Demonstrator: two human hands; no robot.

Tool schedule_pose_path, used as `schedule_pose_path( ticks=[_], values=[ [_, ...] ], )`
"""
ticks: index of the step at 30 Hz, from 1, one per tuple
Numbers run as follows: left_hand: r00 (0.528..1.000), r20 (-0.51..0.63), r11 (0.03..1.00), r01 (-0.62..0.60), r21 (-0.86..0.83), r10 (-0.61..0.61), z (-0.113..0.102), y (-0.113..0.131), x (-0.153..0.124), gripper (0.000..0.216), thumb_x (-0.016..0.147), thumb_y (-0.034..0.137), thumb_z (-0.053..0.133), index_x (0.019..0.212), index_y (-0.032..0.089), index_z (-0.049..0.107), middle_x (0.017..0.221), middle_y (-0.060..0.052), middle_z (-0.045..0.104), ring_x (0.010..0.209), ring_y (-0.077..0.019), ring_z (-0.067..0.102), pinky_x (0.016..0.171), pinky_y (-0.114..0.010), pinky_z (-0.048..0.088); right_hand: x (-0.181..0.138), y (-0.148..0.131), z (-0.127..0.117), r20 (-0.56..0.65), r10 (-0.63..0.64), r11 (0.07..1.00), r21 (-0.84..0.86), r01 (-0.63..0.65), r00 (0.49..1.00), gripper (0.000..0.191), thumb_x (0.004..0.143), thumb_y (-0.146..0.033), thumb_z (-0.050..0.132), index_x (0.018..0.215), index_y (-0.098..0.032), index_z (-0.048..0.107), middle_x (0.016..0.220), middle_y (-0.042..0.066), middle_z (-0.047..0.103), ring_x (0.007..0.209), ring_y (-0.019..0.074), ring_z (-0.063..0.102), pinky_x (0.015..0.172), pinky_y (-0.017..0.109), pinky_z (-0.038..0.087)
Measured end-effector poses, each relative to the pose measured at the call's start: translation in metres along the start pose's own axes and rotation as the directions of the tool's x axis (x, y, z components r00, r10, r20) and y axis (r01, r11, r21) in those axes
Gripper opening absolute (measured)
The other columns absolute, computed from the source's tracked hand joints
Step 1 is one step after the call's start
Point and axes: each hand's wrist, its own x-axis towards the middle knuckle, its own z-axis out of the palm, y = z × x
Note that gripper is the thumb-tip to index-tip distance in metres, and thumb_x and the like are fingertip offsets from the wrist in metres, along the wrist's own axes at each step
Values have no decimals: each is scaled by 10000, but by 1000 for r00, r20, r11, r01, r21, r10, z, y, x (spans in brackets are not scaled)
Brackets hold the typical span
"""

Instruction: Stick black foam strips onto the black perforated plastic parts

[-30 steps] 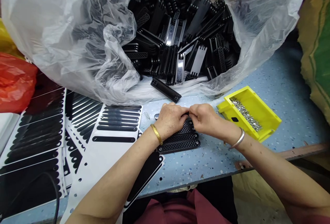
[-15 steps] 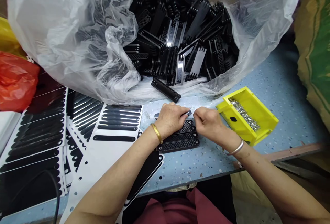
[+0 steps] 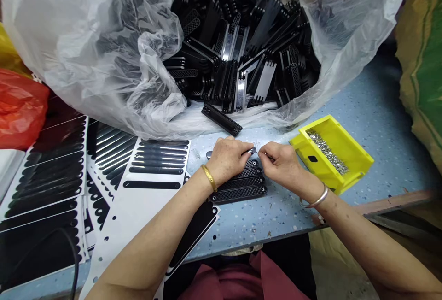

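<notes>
My left hand (image 3: 226,158) is closed over a narrow, dark bar with a rounded, shiny end (image 3: 252,150); most of the bar is hidden under my fingers. Just right of that end, my right hand (image 3: 281,161) is pinched, and whatever is between its fingertips is too small to make out. Under my hands, several black plastic bars (image 3: 238,194) with a diamond-patterned face lie side by side on the blue speckled table (image 3: 276,219). Small round metal-looking pieces show at their right ends.
Behind, a clear plastic bag (image 3: 103,60) holds a heap of black bars (image 3: 224,76); one loose bar (image 3: 221,119) lies at its front edge. A yellow bin (image 3: 359,158) with small metal parts (image 3: 326,150) stands right. Sheets of black stickers (image 3: 157,184) spread left, near a red bag (image 3: 20,106).
My right fingertips have shifted very slightly at the bar's end, with the index finger a little more curled. My left hand keeps its hold on the bar. The camera view has moved slightly.
</notes>
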Motion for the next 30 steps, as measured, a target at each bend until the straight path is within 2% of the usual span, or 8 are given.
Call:
schedule_pose_path(
  ticks=[5,10,15,17,19,25,28,30],
  values=[
    [1000,13,1000,8,4,-8,-1,1,0,218,900,272,590,1040,269,758,882,-38,768,867,-236,640,816,-370,455,4,-3,-4,74,36,999,-22,-35,997,232,801,-138,491,619,-164,632,597,50,626,553,135,508,560,265,331],
    [999,39,1000,8,25,-9,-2,2,1,234,909,273,576,1060,275,755,878,-42,764,861,-247,635,806,-382,451,26,-6,-16,267,61,997,-62,-46,962,213,746,-103,527,583,-147,657,550,37,594,521,123,439,535,277,273],
    [999,38,999,5,52,-7,-3,2,1,266,917,284,562,1109,271,745,852,-56,751,850,-254,634,777,-381,450,66,-11,-29,536,30,994,-101,29,844,200,644,-36,571,497,-165,614,431,-28,437,488,103,322,518,284,227],
    [999,36,999,5,51,-7,-2,1,1,268,915,284,560,1108,265,744,842,-59,745,843,-254,635,762,-376,451,77,-15,-31,619,23,991,-119,65,785,203,615,-14,582,485,-170,595,431,-35,431,489,102,322,516,283,230],
    [999,36,999,5,46,-6,-2,0,1,252,913,283,559,1070,249,753,826,-62,739,837,-254,635,748,-371,452,82,-20,-31,657,16,981,-156,115,753,188,610,-10,594,514,-171,607,459,-26,467,491,104,340,514,282,233],
    [1000,23,999,13,50,-14,1,-1,2,206,899,288,583,876,192,764,762,-78,724,794,-250,626,719,-366,451,68,-34,-26,636,-64,919,-263,294,769,162,618,-18,614,669,-157,679,613,57,626,563,156,498,535,297,238],
    [1000,21,999,1,33,-2,1,-1,2,205,903,276,570,903,209,764,771,-68,731,795,-247,625,726,-364,450,47,-31,-22,531,-55,930,-281,237,845,153,661,-35,591,716,-144,683,678,88,668,602,179,544,546,301,264],
    [1000,17,1000,-17,15,17,0,0,1,215,908,261,558,976,245,761,810,-54,745,816,-245,629,742,-364,450,32,-24,-18,403,-5,959,-258,119,915,136,721,-62,556,724,-139,668,670,84,662,588,169,534,546,295,285]
  ],
)
